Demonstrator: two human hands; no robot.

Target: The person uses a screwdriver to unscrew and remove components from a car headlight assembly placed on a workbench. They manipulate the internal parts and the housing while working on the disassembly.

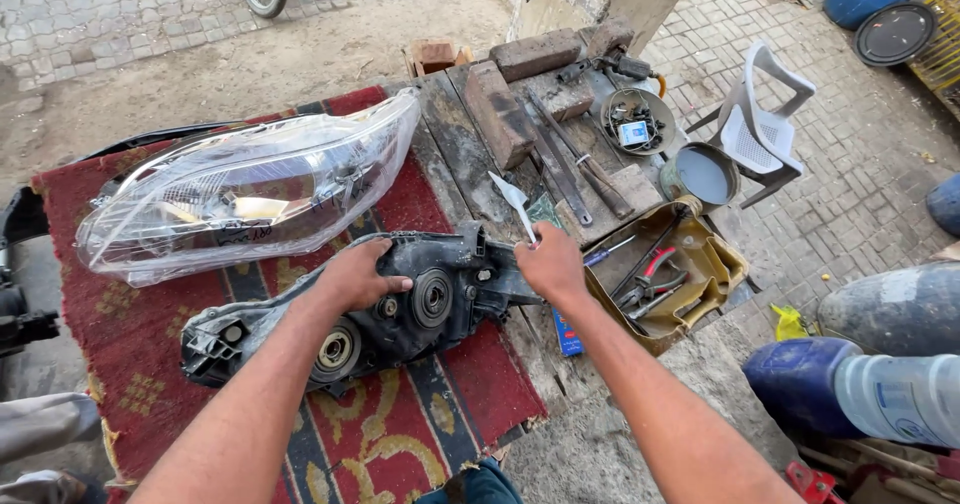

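A black headlight housing [300, 329] lies back side up on a red patterned rug [130, 364]. My left hand [357, 276] presses down on the top of the housing. At the housing's right end, my right hand [549, 261] grips a small knife [513, 201] with its pale blade pointing up and away. Behind the housing on the rug rests a clear headlight lens unit [240, 184].
A worn wooden bench [470, 164] holds bricks [497, 114], long metal bars [570, 159], a bowl of small parts [636, 120] and a yellow tray of pliers and tools [665, 274]. A white plastic chair [760, 129] stands to the right; plastic bottles [880, 389] lie at lower right.
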